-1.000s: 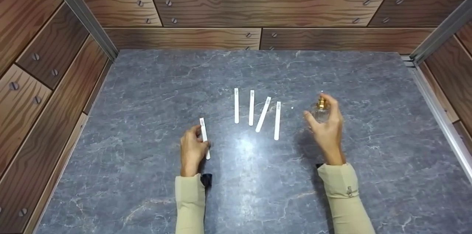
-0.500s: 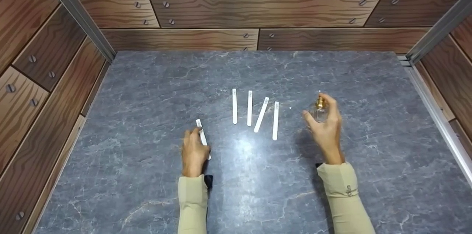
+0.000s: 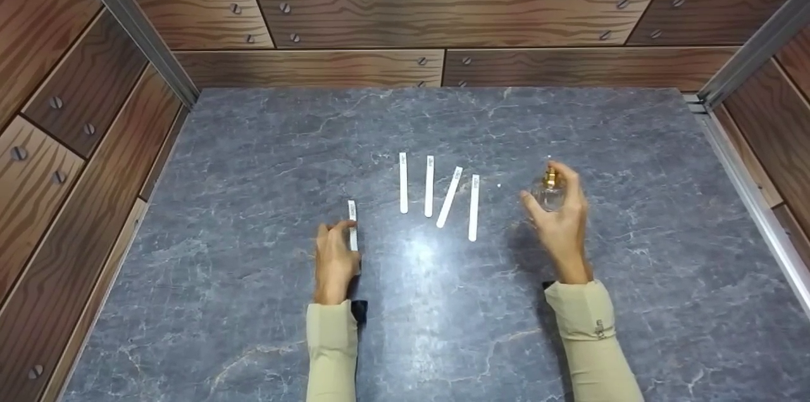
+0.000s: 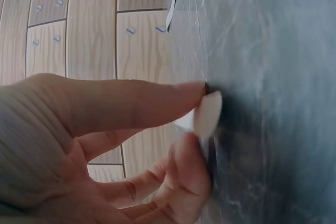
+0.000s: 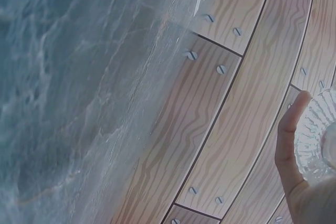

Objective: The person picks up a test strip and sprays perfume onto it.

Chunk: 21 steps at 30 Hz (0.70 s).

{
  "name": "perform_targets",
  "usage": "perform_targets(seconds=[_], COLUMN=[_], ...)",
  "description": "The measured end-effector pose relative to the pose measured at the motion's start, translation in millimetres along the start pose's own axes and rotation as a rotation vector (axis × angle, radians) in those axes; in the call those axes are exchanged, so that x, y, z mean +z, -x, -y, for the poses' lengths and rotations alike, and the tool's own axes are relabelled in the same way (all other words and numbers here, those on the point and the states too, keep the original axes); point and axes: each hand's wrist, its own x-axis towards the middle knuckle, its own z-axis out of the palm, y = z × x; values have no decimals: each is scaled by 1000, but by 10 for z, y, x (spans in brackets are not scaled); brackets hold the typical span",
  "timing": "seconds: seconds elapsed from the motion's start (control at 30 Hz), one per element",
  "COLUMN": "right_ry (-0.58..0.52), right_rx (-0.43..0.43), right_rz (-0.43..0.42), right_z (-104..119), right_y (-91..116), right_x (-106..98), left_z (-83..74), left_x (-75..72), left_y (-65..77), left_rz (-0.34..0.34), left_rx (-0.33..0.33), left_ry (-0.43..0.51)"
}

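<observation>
My left hand (image 3: 335, 259) pinches a narrow white perfume test strip (image 3: 353, 238) low over the table, left of centre. In the left wrist view the thumb and fingers stand on either side of the strip's rounded end (image 4: 209, 114). On the right, my right hand (image 3: 562, 225) grips a clear glass perfume bottle (image 3: 548, 198) with a gold spray neck. Its index finger lies over the sprayer top. The ridged glass base of the bottle shows at the edge of the right wrist view, with a finger (image 5: 287, 140) curled round it.
Several more white test strips (image 3: 473, 209) lie in a loose row at the middle of the grey marbled table (image 3: 253, 136), one of them slanted. A tiny white speck (image 3: 498, 185) lies to their right. Wood-patterned walls (image 3: 354, 19) and metal corner posts (image 3: 136, 25) enclose the table.
The strip in my left hand has turned from slanting to nearly straight, its far end swinging right. My right hand and the bottle stay about where they were.
</observation>
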Motion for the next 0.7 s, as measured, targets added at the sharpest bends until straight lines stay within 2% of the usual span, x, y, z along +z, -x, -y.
perform_targets(seconds=[0.07,0.23,0.4,0.53,0.7], right_ry=[3,17,27,38,27], right_rx=[2,-16,-27,-23,-34], right_rz=[-2,4,-1,-11,-11], right_z=[7,-4,-16,19,120], right_y=[-7,-16,-8,-10,-16], right_x=[-7,-26,-27,-11,-5], left_z=[-1,15,9,-9,-22], left_x=[4,15,42,74,108], left_y=[-7,-35,-89,-118,-137], left_rz=[4,-30,-68,-105,-85], left_rx=[9,95,117,172,202], left_ry=[2,-4,44,75,106])
